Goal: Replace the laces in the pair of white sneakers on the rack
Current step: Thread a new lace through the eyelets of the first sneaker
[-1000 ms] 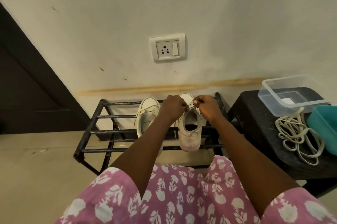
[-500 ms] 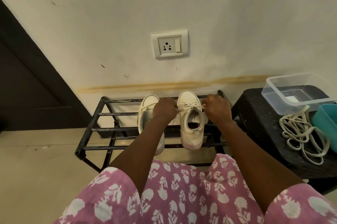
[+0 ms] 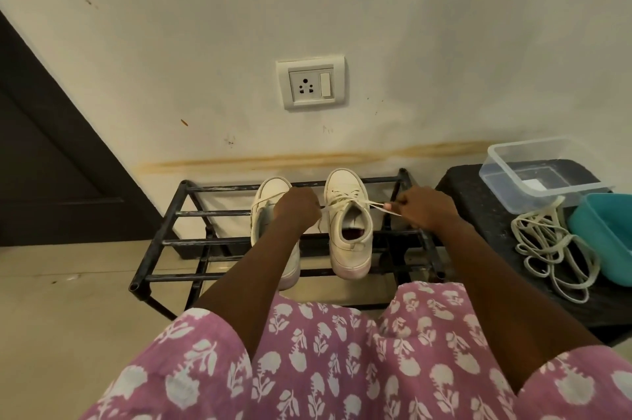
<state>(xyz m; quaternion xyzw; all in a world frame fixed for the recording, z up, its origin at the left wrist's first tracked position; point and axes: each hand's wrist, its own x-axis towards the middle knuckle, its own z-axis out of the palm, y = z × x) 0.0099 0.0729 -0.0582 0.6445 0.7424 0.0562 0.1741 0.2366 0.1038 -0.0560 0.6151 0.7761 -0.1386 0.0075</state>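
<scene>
the left hand (image 3: 297, 206) and right hand (image 3: 425, 209), bunched over the knot a second ago, have drawn apart, each curled round an end of the lace (image 3: 374, 204) on the right-hand sneaker (image 3: 349, 238) on the rack (image 3: 212, 187), so the bow looks undone.

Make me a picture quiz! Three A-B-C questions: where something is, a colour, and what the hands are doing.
1. Where do the spare laces lie? A) on the dark stool B) on the floor C) hanging on the wall
2. What colour is the tub beside them? A) red B) teal C) yellow
3. The left hand and right hand are: A) flat and empty B) holding scissors C) each gripping the lace of one sneaker
Answers: A, piled on its top; B, blue-green wall; C, lace stretched between them.
</scene>
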